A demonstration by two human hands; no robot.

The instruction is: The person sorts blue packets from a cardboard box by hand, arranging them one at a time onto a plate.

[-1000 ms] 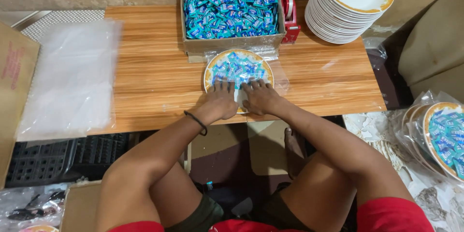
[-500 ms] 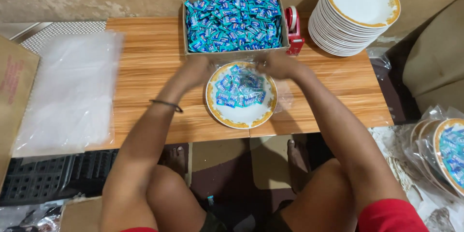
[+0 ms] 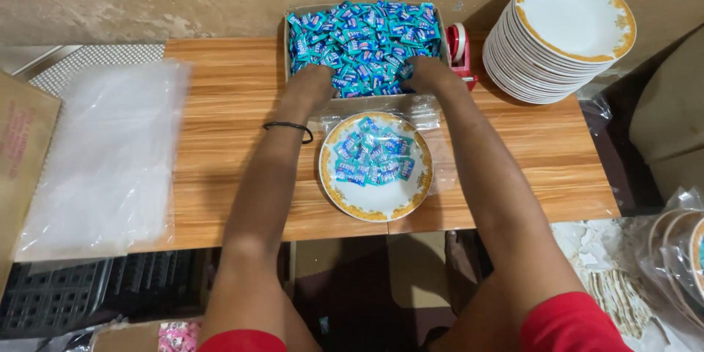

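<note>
On the wood-grain bench (image 3: 220, 103), against a rough plaster wall, the largest item is a flat sheaf of clear plastic bags (image 3: 103, 161) at the left, glossy and limp. At the far right stands a tall stack of white plates (image 3: 557, 37) with gold-patterned rims, hard and glazed. At the far middle, an open cardboard box (image 3: 288, 44) is heaped with small blue wrapped sweets (image 3: 367, 29), crinkly and loose. Just in front of the box, and nearer the person, lies a single gold-rimmed plate (image 3: 374, 202) carrying a shallow scatter of the same sweets, resting on a clear bag. A red tape dispenser (image 3: 460, 48) sits between box and stack. Both hands are plunged into the box's near edge: left hand (image 3: 312, 81) and right hand (image 3: 424, 73), level with each other, each equally far from the plate, which lies straight back toward the body. Fingers are buried; whether either grip is closed on sweets cannot be told.
</note>
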